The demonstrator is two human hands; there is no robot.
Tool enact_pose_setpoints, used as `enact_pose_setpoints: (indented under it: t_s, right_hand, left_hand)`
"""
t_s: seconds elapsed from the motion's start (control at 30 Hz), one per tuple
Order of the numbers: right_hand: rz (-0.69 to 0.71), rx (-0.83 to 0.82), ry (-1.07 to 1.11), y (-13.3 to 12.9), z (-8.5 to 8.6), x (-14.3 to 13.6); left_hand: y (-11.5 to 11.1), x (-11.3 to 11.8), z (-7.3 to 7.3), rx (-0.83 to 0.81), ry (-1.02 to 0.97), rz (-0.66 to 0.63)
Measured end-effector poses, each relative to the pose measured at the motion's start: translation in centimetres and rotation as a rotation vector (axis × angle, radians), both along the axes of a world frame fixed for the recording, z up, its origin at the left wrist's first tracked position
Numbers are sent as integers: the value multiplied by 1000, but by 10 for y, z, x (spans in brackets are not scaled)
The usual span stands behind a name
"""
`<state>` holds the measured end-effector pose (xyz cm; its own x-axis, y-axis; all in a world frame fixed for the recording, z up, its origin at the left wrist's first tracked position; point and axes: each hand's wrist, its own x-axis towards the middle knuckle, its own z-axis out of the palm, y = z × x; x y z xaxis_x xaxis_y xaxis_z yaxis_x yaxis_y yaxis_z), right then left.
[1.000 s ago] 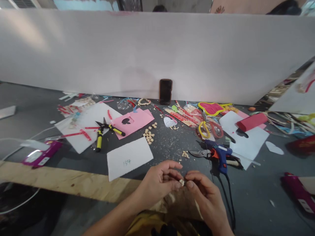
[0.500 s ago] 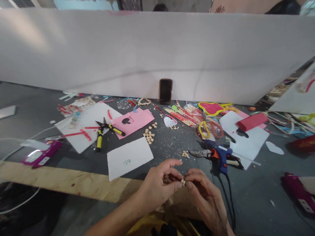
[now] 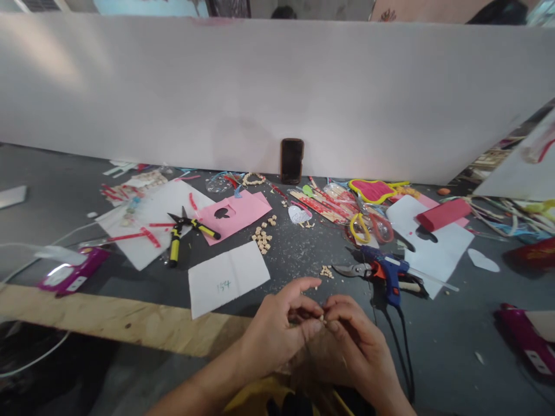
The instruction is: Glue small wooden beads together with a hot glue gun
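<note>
At the table's near edge, my left hand (image 3: 284,323) and my right hand (image 3: 358,335) meet fingertip to fingertip. Between their thumbs and fingers they pinch a small pale wooden piece (image 3: 322,319), mostly covered by the fingertips. My left index finger is stretched forward, off the piece. Just beyond the hands lies a small heap of pale wooden bits (image 3: 326,271). A cluster of small knobbly wooden pieces (image 3: 262,238) sits farther left, behind a white card (image 3: 229,278) with handwriting on it.
To the right lie pruning shears (image 3: 353,270) and a blue glue gun (image 3: 392,277) with its cord. Yellow-handled pliers (image 3: 174,245) rest at left near pink paper (image 3: 251,211). Scissors (image 3: 359,227) lie farther back. A phone (image 3: 292,161) leans against the white panel (image 3: 260,81).
Both hands stay together on the small wooden piece. The right hand's fingers have shifted slightly and the piece is more covered. Objects on the table have not moved.
</note>
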<state>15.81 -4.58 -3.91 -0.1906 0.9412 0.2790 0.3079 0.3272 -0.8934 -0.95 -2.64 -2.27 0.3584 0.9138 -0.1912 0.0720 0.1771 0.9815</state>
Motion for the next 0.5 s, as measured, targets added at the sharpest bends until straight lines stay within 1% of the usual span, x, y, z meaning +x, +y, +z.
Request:
enact_pose_setpoints:
  t_s: [0.13, 0.27, 0.33, 0.43, 0.5]
  right_hand:
    - [-9, -10, 13, 2, 3, -1]
    - [-21, -63, 47, 1, -3, 2]
    - [-85, -94, 134, 0, -8, 5]
    - [-197, -220, 263, -3, -16, 9]
    - [-192, -317, 268, -5, -18, 9]
  left_hand:
    - [0, 0, 5, -22, 42, -11]
    - [0, 0, 7, -49, 39, -26]
    - [1, 1, 3, -102, -43, -15]
    - [2, 2, -5, -222, -287, 20]
    - [4, 2, -9, -270, -378, 44]
